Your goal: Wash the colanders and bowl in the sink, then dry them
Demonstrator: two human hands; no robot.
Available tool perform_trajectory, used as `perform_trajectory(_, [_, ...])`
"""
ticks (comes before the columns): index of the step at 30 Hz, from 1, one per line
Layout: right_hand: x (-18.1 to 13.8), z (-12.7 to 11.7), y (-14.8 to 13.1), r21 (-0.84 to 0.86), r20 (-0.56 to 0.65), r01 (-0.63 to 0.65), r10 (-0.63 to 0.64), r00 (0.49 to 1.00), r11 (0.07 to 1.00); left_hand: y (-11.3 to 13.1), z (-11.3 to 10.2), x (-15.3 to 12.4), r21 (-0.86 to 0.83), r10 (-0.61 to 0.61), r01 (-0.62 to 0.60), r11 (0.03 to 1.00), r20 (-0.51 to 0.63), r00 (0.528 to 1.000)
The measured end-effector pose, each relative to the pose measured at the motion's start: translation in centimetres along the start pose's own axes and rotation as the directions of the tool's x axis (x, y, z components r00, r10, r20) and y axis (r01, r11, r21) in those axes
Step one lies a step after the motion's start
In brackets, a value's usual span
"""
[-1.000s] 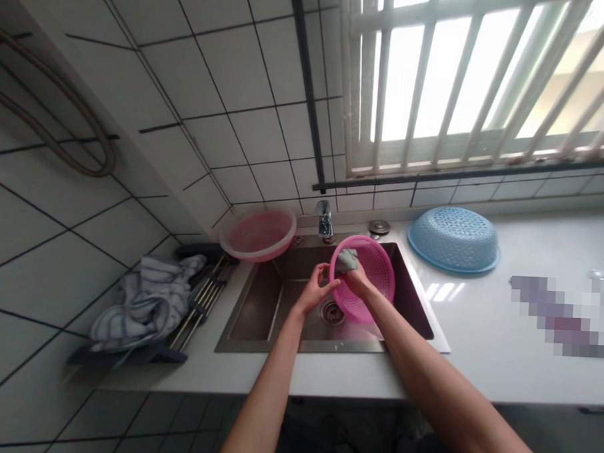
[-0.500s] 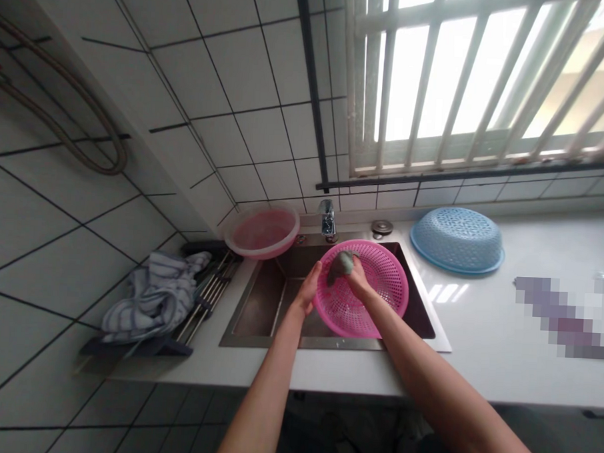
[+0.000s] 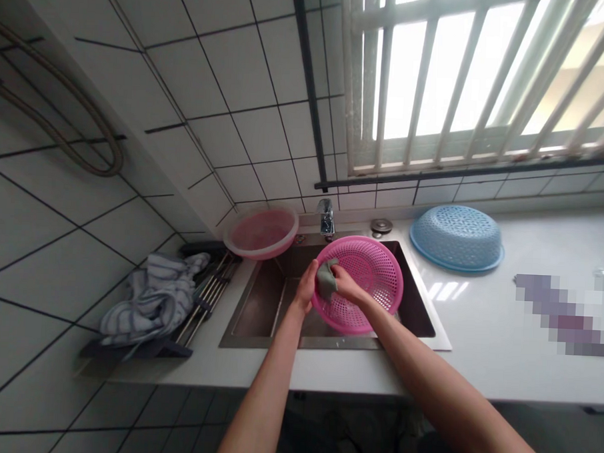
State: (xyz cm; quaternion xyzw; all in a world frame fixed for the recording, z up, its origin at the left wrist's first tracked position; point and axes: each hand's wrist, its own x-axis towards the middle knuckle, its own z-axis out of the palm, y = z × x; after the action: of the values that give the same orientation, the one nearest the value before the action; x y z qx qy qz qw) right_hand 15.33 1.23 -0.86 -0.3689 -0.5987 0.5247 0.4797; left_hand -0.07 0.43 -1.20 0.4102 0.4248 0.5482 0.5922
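Left hand [image 3: 307, 287] is gripping pink colander [image 3: 367, 276] by its left rim, over the sink [image 3: 259, 305]. Right hand [image 3: 347, 285] is pinching grey-green cloth [image 3: 325, 281] against colander's inner side. Blue basket [image 3: 456, 234] is lying upturned on tabletop [image 3: 478, 328], right of sink.

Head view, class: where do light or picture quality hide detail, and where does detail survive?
In the head view, the pale-barred window is largely washed out to white; in the head view, streaks of glare mark the glossy white countertop, and coarse pixelation masks something farther right; in the head view, the round pink perforated plastic basket shows its holes.
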Motion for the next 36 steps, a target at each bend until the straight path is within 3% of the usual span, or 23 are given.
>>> perform_trajectory(2, [0.3, -0.2, -0.2, 0.055, -0.147, 0.034, -0.026, 0.989, 0.998, -0.1, 0.4, 0.0, -0.014, -0.001, 0.001, 1.000, 0.007, 1.000])
perform_trajectory(3, [0.3, -0.3, -0.2, 0.060, -0.133, 0.035, -0.027, 0.991, 0.998, -0.1, 0.5, 0.0, -0.015, -0.002, 0.002, 1.000, 0.008, 1.000])
perform_trajectory(6, [0.0, -0.3, 0.4, -0.012, 0.162, -0.034, 0.036, 0.986, 0.999, 0.3, 0.5, 0.0, 0.006, 0.010, -0.009, 1.000, -0.042, 0.999])
perform_trajectory(8, [-0.3, 0.0, 0.8, -0.088, 0.359, -0.082, 0.108, 0.927, 0.993, 0.6, 0.3, 0.0, 0.006, 0.019, -0.019, 1.000, -0.083, 0.996])
perform_trajectory(9, [-0.4, 0.1, 0.9, -0.103, 0.393, -0.088, 0.122, 0.911, 0.991, 0.7, 0.2, 0.0, 0.000, 0.018, -0.018, 1.000, -0.091, 0.996])
perform_trajectory(11, [-0.3, 0.3, 1.0, -0.060, 0.314, -0.069, 0.084, 0.946, 0.996, 0.8, 0.2, -0.1, -0.006, 0.005, -0.006, 1.000, -0.091, 0.996])
perform_trajectory(14, [0.2, -0.3, 0.7, 0.048, -0.018, 0.008, -0.007, 1.000, 0.999, 0.7, 0.8, -0.4, 0.003, -0.001, 0.001, 1.000, -0.034, 0.999])
perform_trajectory(17, [0.8, -1.4, 0.6, 0.061, -0.280, 0.018, 0.000, 0.960, 0.998, 0.9, 1.3, -0.7, 0.015, 0.023, -0.024, 1.000, 0.064, 0.998])
perform_trajectory(19, [1.0, -1.9, 0.7, 0.044, -0.306, 0.008, 0.006, 0.952, 0.999, 1.3, 1.3, -1.0, 0.030, 0.002, -0.005, 1.000, 0.093, 0.996])
perform_trajectory(23, [0.9, -1.4, 1.4, -0.025, -0.024, 0.017, -0.018, 1.000, 1.000, 1.8, 0.7, -1.4, -0.049, -0.037, 0.041, 0.998, 0.091, 0.995])
perform_trajectory(26, [0.5, -0.6, 1.8, -0.075, 0.240, 0.001, 0.017, 0.971, 0.997, 1.6, 0.2, -1.2, -0.104, -0.029, 0.036, 0.994, 0.073, 0.997])
perform_trajectory(28, [0.3, -0.3, 1.9, -0.097, 0.334, -0.018, 0.049, 0.941, 0.995, 1.2, 0.0, -0.9, -0.082, -0.086, 0.091, 0.992, 0.064, 0.994])
perform_trajectory(30, [0.3, -0.1, 1.7, -0.061, 0.236, -0.024, 0.038, 0.971, 0.998, 0.7, -0.1, -0.7, -0.060, -0.132, 0.136, 0.989, 0.065, 0.989])
perform_trajectory(32, [0.6, -0.2, 1.3, -0.007, -0.040, -0.008, 0.008, 0.999, 1.000, 0.4, 0.1, -0.6, -0.062, -0.143, 0.149, 0.987, 0.093, 0.985])
perform_trajectory(34, [1.0, -0.5, 1.0, 0.003, -0.268, 0.020, -0.018, 0.963, 1.000, 0.3, 0.4, -0.6, -0.086, -0.155, 0.167, 0.982, 0.137, 0.978])
perform_trajectory(36, [1.1, -0.8, 1.0, -0.013, -0.257, 0.028, -0.030, 0.966, 1.000, 0.4, 0.7, -0.7, -0.111, -0.181, 0.202, 0.973, 0.171, 0.968])
